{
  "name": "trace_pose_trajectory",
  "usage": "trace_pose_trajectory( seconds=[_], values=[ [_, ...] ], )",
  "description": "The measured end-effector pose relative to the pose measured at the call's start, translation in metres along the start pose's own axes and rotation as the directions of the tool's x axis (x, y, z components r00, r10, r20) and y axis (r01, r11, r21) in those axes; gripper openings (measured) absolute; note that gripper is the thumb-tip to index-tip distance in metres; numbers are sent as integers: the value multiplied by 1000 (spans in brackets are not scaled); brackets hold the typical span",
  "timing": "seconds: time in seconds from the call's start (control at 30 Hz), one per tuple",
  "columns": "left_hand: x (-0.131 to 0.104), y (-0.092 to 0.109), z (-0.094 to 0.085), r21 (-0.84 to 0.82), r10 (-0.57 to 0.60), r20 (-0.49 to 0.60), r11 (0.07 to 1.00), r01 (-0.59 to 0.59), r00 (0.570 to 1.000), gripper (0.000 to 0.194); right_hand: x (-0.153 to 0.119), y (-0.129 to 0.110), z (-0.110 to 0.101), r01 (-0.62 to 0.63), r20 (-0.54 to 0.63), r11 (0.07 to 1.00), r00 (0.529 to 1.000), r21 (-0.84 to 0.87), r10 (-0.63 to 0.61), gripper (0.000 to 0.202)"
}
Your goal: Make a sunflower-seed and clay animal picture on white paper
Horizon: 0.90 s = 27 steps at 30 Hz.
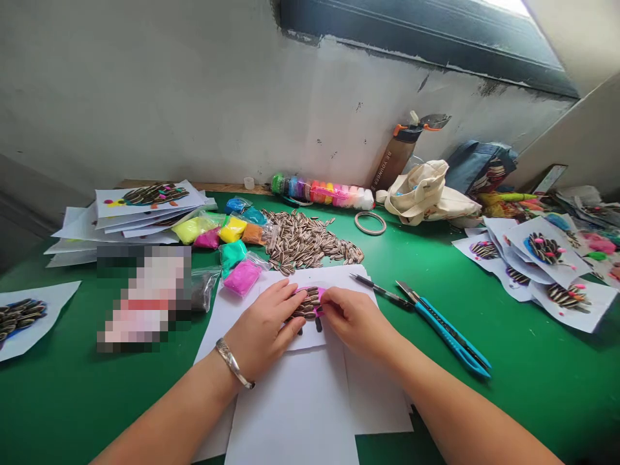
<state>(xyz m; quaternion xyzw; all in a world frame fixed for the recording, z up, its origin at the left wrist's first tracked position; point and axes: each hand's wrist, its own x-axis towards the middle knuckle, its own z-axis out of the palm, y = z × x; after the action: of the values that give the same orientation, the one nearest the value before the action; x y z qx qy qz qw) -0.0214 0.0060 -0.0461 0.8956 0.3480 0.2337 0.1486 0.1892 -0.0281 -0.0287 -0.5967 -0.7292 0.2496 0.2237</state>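
A green table (426, 258) fills the lower part of the frame, set against a scuffed grey wall (169, 97) with chipped paint; a dark window ledge (411, 39) slants across the upper right, bright light at its corner. At the centre, a small card (310, 343) lies on larger white sheets (290, 413), bearing striped seeds (306, 305) on a pink patch. The left hand (266, 323), a silver bracelet at its wrist, rests on the card with fingers spread, their tips at the seeds. The right hand (353, 315) is curled at the pink patch's right edge, fingertips drawn together; whether they pinch anything cannot be told. Beyond the hands lies a loose seed pile (310, 239), with bright clay packets (232, 229) to its left. A pen (382, 292) and a blue-handled knife (450, 332) lie right of centre; a bottle (394, 158) leans by a cloth bag (416, 194) at upper right. The hands hide part of the card's design. A blocky blur (145, 297) left of centre masks some object, a seeded card (29, 316) is cut off by the left edge, and the clutter (581, 200) at far right is hard to make out
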Motion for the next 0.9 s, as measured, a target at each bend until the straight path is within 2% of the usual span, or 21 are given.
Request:
trace_pose_trajectory(
  seconds=[0.43,0.63,0.77,0.9],
  values=[
    [3,0,4,46,-54,81,998,50,995,41,0,-3,11,-22,21,990,999,-142,26,16],
    [4,2,1,39,-57,87,998,54,995,41,0,1,0,-36,28,997,999,-62,38,9],
    [5,4,0,31,-48,74,998,46,996,38,-1,6,-5,-7,-8,992,1000,-123,6,18],
    [6,5,0,32,-42,66,999,40,997,38,0,6,-2,-18,34,988,999,-155,23,20]
  ],
)
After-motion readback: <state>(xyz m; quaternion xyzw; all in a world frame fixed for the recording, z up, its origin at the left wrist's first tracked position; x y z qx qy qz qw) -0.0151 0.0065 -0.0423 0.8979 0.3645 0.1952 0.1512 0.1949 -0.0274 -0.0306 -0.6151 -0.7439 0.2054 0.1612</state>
